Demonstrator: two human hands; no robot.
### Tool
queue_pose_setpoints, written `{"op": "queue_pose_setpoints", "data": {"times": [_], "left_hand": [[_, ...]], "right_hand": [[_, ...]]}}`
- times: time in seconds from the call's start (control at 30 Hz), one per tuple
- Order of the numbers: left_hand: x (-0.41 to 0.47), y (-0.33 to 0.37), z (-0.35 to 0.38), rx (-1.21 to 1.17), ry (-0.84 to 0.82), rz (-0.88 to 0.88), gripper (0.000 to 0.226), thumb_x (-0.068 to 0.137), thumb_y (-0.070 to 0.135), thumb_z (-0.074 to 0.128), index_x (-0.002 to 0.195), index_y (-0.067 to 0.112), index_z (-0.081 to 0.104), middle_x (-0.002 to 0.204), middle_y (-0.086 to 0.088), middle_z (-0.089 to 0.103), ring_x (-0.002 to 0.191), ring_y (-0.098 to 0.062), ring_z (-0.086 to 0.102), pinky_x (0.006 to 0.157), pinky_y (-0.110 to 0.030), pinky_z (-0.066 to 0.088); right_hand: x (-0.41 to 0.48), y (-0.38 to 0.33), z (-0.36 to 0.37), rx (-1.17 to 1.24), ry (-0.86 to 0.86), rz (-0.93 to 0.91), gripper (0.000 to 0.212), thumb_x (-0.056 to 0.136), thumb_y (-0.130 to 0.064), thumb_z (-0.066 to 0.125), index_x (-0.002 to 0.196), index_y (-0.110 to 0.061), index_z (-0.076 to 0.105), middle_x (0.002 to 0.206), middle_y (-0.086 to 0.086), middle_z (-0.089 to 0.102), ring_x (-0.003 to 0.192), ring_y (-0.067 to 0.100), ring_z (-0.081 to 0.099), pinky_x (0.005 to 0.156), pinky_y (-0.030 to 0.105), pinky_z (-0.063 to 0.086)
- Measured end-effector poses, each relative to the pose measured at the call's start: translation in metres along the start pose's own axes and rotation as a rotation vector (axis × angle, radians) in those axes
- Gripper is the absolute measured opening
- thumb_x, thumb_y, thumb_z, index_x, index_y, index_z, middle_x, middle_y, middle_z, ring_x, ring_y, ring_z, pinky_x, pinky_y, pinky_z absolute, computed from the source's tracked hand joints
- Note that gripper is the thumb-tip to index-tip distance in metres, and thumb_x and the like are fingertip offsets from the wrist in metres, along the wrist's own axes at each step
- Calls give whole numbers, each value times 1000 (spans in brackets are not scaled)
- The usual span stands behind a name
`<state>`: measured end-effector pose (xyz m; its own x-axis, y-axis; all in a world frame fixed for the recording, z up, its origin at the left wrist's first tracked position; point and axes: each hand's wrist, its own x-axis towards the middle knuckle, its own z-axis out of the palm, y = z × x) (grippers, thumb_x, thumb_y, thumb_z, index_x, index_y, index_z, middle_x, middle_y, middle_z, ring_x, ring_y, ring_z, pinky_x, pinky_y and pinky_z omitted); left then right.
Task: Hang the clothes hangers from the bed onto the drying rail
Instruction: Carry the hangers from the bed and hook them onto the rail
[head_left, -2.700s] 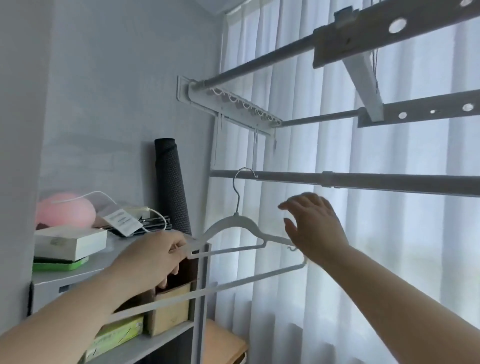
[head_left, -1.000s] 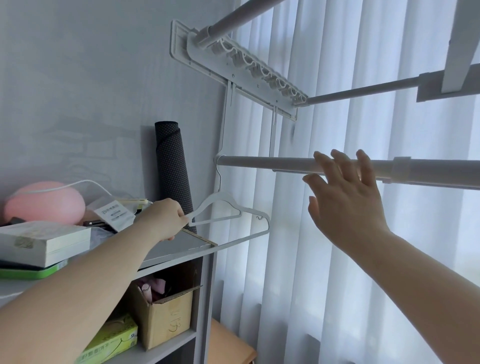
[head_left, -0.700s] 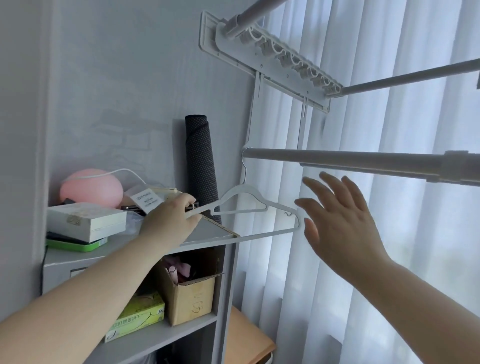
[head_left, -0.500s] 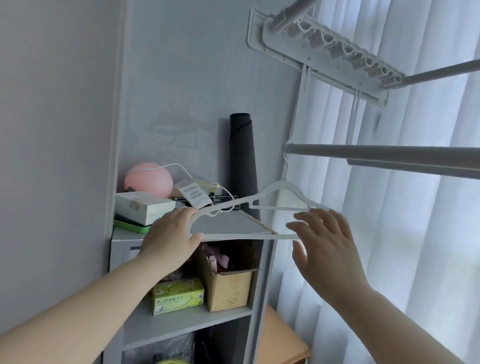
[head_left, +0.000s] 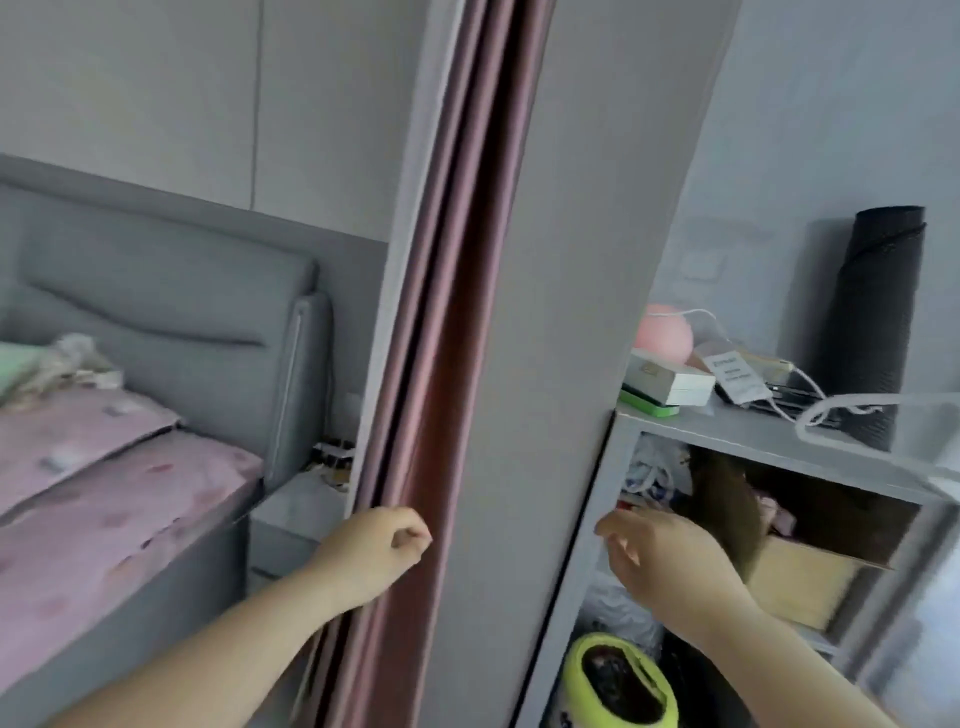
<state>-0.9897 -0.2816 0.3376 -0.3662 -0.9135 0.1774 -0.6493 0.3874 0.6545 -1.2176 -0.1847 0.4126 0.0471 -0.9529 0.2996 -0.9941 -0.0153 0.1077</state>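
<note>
Both hands are off the hanger (head_left: 878, 415) now; the view has swung toward the bed (head_left: 104, 493). Hanger sits at right edge, above shelf (head_left: 727, 431). Tag (head_left: 737, 376) print unreadable. Left hand (head_left: 374, 551) loosely curled, empty, before pink curtain (head_left: 457, 312); right hand (head_left: 660, 561) relaxed, empty.

Soft even daylight, motion blur throughout, wide-angle bending at edges.
</note>
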Motion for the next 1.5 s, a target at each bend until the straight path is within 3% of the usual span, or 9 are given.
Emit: {"op": "queue_pose_setpoints", "data": {"times": [0.1,0.23,0.4,0.6,0.73,0.87,1.13,1.37,1.5], "left_hand": [[-90,-104,-46,-55,92,-297,30,92,19,48,68,38,48,78,15,58,86,-10,59,70,-14,41],[-215,-211,-93,-69,235,-648,29,86,26,45,58,33,42,92,-1,68,96,-19,63,80,-26,45],[-357,-289,-145,-102,461,-996,39,89,13,51,58,36,40,76,9,60,93,-17,61,68,-19,34],[-465,-365,-205,-131,942,-1287,21,86,2,51,81,18,63,105,-13,68,95,-30,61,79,-25,39],[-501,-417,-227,-95,1029,-1448,25,89,3,48,106,9,66,115,-14,64,104,-30,58,88,-30,41],[-518,-473,-252,-102,1132,-1614,29,90,5,47,115,6,62,121,-18,61,111,-33,57,93,-37,41],[-481,-571,-300,74,1016,-1657,47,91,11,50,137,8,40,153,-9,22,137,-31,30,106,-45,31],[-464,-672,-304,133,310,-1581,57,99,35,25,146,23,-5,156,2,-11,145,-15,-8,118,-32,-2],[-459,-716,-298,109,42,-1481,55,97,42,16,147,24,1,157,1,-6,145,-15,-5,118,-31,-2]], "right_hand": [[7,-100,40,226,-98,-106,30,95,-24,38,120,-30,53,117,-6,63,108,16,58,84,22,42],[12,-242,87,365,-245,-293,26,93,-22,43,113,-27,59,109,-6,66,105,18,60,83,24,42],[11,-424,133,493,-488,-494,22,90,-18,48,103,-26,65,102,1,68,101,20,61,78,21,42],[-8,-599,174,464,-740,-771,32,95,-20,38,124,-25,50,99,-8,48,95,10,50,74,14,32],[3,-700,206,463,-867,-879,38,94,-17,40,132,-20,42,136,-3,48,125,13,45,98,17,34],[34,-793,237,416,-943,-911,44,94,-16,41,137,-19,34,141,0,42,130,17,40,104,24,34],[112,-930,284,305,-920,-1007,46,90,-15,48,136,-14,38,134,8,49,121,25,48,99,32,42],[114,-987,336,150,-901,-1105,56,93,-23,46,143,-23,21,154,-1,16,143,23,10,116,36,21],[104,-999,355,186,-991,-1025,54,93,-23,46,143,-26,24,128,4,53,118,22,49,97,30,42]]}}
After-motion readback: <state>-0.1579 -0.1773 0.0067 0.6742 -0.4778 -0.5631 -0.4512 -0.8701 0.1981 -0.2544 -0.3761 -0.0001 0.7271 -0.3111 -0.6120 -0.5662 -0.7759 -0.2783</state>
